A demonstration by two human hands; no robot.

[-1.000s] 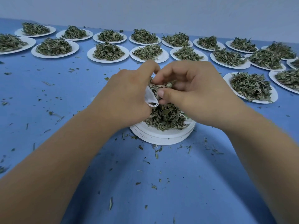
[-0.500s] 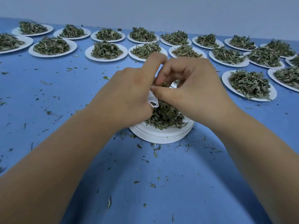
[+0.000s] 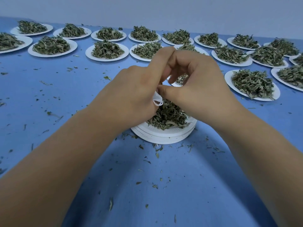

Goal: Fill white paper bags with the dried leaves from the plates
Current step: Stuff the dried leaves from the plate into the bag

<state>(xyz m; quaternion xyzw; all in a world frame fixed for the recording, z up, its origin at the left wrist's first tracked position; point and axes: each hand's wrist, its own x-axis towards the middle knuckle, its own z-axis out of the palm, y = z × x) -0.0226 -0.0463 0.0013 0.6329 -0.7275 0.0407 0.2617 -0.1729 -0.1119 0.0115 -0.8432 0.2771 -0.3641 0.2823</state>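
Blue table [image 3: 49, 89] against a pale wall [image 3: 147, 7]; rows of white plates [image 3: 107, 55] heaped with dried leaves along the far side; loose fragments [image 3: 157, 154] scattered on the near side.

Work site: stack of plates [image 3: 164, 136] at centre, leaf heap [image 3: 168, 115] on the top one; both hands meet directly above it.

Left hand [image 3: 134, 95]: fingers curled round the white paper bag [image 3: 157, 100]; only a crumpled corner shows below the palm; long axis and mouth direction hidden.

Right hand [image 3: 200, 82]: fingers arched high and curled, thumb [image 3: 170, 92] laid against the bag's upper edge, index tip touching the left index; whether it pinches leaves, the bag's rim or nothing cannot be told.

Key relation: bag sits between the hands, just left of the right thumb and above the heap's near-left side; heap lies straight below the right hand, so the right is the nearer hand for the next pinch of leaves; judged step: feeding leaves into the bag's mouth.

Against one second ago: a tuft of leaves then showed between the right fingers above the thumb; now that gap is open and shows only a plate beyond; right fingers more arched; bag corner and left grip much the same; heap little reduced.
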